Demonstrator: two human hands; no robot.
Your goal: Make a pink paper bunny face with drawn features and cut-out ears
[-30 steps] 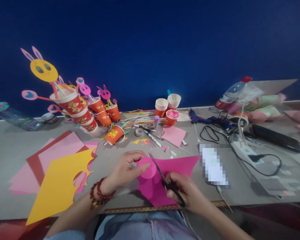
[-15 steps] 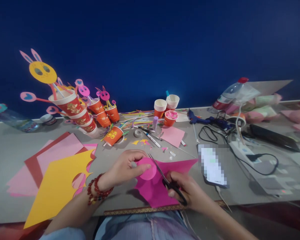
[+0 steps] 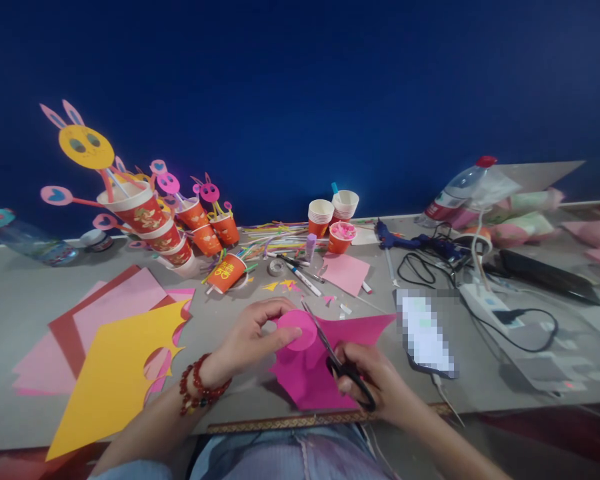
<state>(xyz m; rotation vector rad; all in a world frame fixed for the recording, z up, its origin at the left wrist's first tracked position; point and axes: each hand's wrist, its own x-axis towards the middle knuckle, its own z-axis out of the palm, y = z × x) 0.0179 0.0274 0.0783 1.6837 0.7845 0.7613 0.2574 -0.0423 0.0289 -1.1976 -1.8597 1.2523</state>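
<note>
My left hand [image 3: 263, 333] pinches a bright pink paper circle [image 3: 297, 331] between thumb and fingers, over a larger magenta paper sheet [image 3: 310, 383]. A bracelet of dark red beads [image 3: 200, 385] circles that wrist. In my right hand [image 3: 363, 377] are black-handled scissors [image 3: 347, 373], the fingers wrapped through the loops. Their blades point up and left, along the right edge of the circle and across the magenta sheet. Whether the circle is fully separate from the sheet, I cannot tell.
Yellow paper [image 3: 107, 373] with round cut-outs lies left over pink sheets [image 3: 120, 300]. Behind stand decorated cups [image 3: 145, 217], stacked paper cups [image 3: 320, 215], a glue stick [image 3: 311, 247] and markers [image 3: 304, 280]. At right are a phone [image 3: 425, 333], a glue gun [image 3: 405, 240], cables and a power strip [image 3: 487, 303].
My left hand and the pink circle have shifted slightly up and to the right. The scissor blades have tilted a little with them; the right hand stays nearly in place.
</note>
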